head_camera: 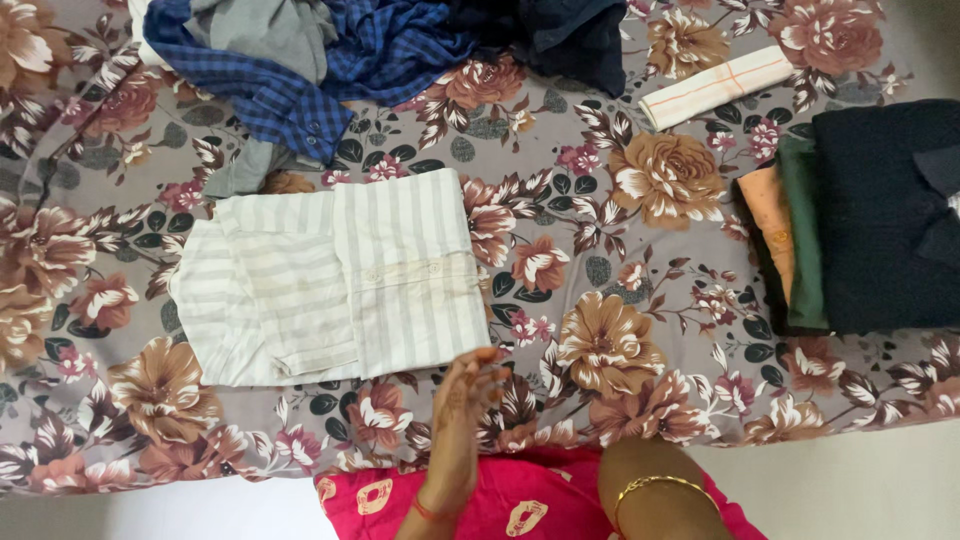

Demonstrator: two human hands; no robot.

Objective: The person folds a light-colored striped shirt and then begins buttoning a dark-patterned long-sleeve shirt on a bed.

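A folded white shirt [335,275] with pale grey stripes lies flat on the floral bedsheet [620,300], left of centre. My left hand [465,415] hovers just below the shirt's near right corner, fingers spread and holding nothing, a red thread at the wrist. Of my right arm only the wrist [655,480] with a gold bangle shows at the bottom edge over my pink-red garment [520,500]. Its fingers are hidden.
A heap of unfolded clothes lies along the far edge: a blue checked shirt [290,90], a grey garment [270,30] and a dark navy piece [580,35]. A folded white cloth [715,85] sits far right. A stack of folded black, green and orange clothes [850,220] sits at right.
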